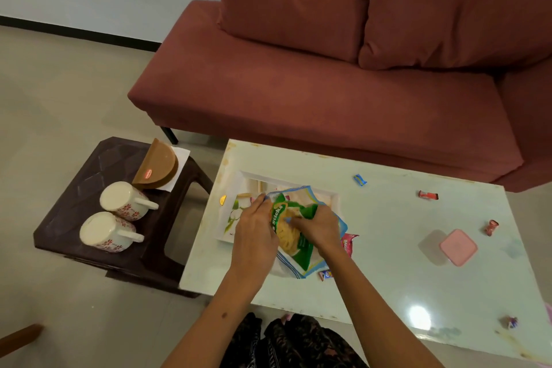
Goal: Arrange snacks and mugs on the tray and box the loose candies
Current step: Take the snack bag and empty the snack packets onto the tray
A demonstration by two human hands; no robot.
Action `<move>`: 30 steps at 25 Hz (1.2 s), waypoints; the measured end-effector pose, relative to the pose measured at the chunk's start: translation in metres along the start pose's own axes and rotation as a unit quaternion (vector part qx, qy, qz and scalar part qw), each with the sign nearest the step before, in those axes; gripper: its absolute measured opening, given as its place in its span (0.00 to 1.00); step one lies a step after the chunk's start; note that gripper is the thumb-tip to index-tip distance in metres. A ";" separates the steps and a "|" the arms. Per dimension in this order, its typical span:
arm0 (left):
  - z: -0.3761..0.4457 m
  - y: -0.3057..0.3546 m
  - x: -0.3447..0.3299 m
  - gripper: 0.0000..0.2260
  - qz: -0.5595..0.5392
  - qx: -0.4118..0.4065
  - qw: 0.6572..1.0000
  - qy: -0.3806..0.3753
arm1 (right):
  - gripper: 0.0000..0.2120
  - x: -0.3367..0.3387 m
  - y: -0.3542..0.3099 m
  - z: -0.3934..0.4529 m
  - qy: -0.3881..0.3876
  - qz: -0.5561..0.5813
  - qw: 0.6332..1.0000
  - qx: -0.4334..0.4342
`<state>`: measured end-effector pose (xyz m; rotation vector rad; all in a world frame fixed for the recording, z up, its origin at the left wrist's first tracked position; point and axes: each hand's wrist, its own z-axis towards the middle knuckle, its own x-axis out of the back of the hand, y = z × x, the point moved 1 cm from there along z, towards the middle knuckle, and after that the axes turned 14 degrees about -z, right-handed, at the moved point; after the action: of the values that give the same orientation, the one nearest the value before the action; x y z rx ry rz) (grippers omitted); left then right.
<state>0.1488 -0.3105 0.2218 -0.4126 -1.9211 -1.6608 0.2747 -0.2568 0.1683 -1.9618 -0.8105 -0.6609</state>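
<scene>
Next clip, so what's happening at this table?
Both hands, left and right, hold a green snack bag over the white tray on the table. Two mugs lie on the dark stool. Wrapped candies are scattered near the closed pink box.

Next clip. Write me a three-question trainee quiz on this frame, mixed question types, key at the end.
1. True or false: the two mugs stand on the tray.
2. Which thing do both hands have in their grip? A) pink box B) snack bag C) brown dish
3. Fill in: the pink box sits on the ____ table.

Key
1. False; they stand upside down on the dark stool.
2. B; left hand and right hand hold the snack bag over the tray.
3. White.
</scene>
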 end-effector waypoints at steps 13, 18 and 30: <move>0.054 -0.002 -0.001 0.22 0.013 0.040 0.998 0.048 | 0.06 0.164 0.031 0.023 0.017 0.384 0.923 0.020; 0.054 -0.014 0.006 0.20 0.012 0.068 0.994 0.079 | 0.09 0.106 0.079 0.101 0.098 0.339 0.925 -0.141; 0.034 -0.017 -0.001 0.20 -0.009 0.092 0.994 0.059 | 0.20 0.000 0.138 0.194 0.013 0.040 0.975 -0.219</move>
<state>0.1327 -0.2802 0.2054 -0.2213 -1.9728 -1.4691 0.4037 -0.1412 0.0054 -2.3613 -0.5981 -0.8712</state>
